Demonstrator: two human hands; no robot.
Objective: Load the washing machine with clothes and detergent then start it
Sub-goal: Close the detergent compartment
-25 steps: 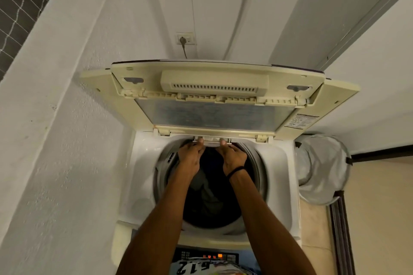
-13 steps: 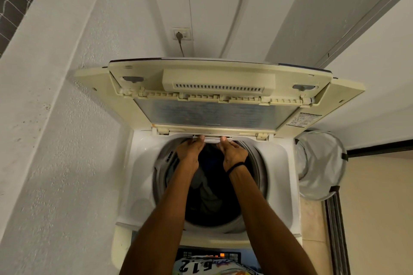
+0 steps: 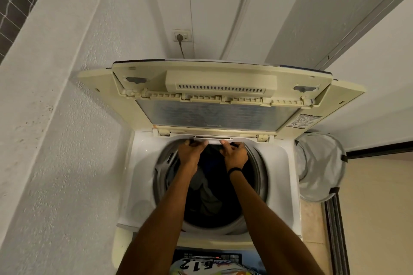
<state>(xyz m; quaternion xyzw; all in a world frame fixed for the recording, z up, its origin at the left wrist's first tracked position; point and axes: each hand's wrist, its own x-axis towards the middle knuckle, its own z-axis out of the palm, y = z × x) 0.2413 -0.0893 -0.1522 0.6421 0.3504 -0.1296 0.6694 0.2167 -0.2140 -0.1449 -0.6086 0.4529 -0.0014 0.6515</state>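
while clothes (image 3: 202, 187) lie below in the drum (image 3: 257, 176), left hand (image 3: 190, 152) and right hand (image 3: 235, 156) grip the rear white drawer (image 3: 213, 141).

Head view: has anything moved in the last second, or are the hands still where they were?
Almost nothing. The left hand and right hand keep holding the white drawer at the rear rim of the tub; it has not visibly slid. Only the camera drifted a little. The lid stays up and the clothes stay inside.
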